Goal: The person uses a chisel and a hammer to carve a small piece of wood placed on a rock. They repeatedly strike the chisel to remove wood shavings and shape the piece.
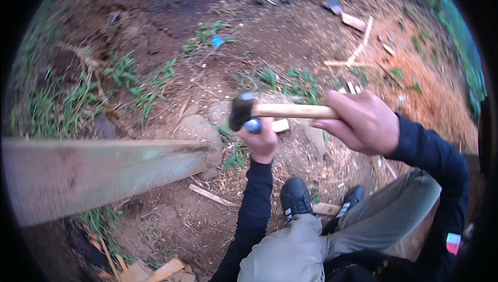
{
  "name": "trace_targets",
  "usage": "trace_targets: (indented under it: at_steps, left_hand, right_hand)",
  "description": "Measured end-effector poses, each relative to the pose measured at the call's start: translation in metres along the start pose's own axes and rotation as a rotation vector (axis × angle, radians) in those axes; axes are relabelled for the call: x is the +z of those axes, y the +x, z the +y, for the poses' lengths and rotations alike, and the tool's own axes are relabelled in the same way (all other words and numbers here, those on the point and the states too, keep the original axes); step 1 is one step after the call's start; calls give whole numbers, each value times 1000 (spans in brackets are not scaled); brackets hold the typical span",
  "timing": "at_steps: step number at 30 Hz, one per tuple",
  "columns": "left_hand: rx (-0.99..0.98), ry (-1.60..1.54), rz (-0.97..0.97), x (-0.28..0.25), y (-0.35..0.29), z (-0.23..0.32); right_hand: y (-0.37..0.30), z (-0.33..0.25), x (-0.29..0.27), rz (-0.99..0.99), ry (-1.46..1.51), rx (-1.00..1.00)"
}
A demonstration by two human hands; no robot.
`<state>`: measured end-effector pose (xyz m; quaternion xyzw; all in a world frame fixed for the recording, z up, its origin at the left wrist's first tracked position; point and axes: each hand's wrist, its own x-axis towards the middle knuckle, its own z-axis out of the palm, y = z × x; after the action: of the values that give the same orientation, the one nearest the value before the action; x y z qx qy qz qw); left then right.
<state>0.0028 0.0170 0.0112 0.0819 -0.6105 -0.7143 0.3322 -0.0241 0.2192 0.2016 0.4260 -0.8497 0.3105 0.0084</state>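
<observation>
Outdoors, bare brown ground (171,225) carries wood scraps (212,195) and grass tufts (123,72), with a thick timber beam (104,175) ending by a rounded stone (199,130). The right hand (363,121) wraps firmly round a hammer (290,111), its dark head raised over the left hand (263,141), which clasps a blue-ended tool (253,125); whether head and tool touch, I cannot tell.

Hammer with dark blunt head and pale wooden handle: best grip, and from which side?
Probably the right end of the pale wooden handle, coming from the person's right, where the right hand holds it. The straight handle lies roughly crosswise, running right from the dark blunt head; that head sits close to the left hand in this view, so gripping nearer it looks cramped.
</observation>
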Motion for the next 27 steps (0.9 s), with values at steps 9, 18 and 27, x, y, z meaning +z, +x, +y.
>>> trace_targets:
  at_steps: [9,18,27]
  left_hand:
    - [21,-103,-251,8,18,46]
    - [15,-79,-195,8,28,44]
    - [-159,-80,-92,29,58,27]
  right_hand:
    - [-5,81,187,373,316,521]
    - [-12,87,263,413,327,702]
    - [-22,82,267,397,349,804]
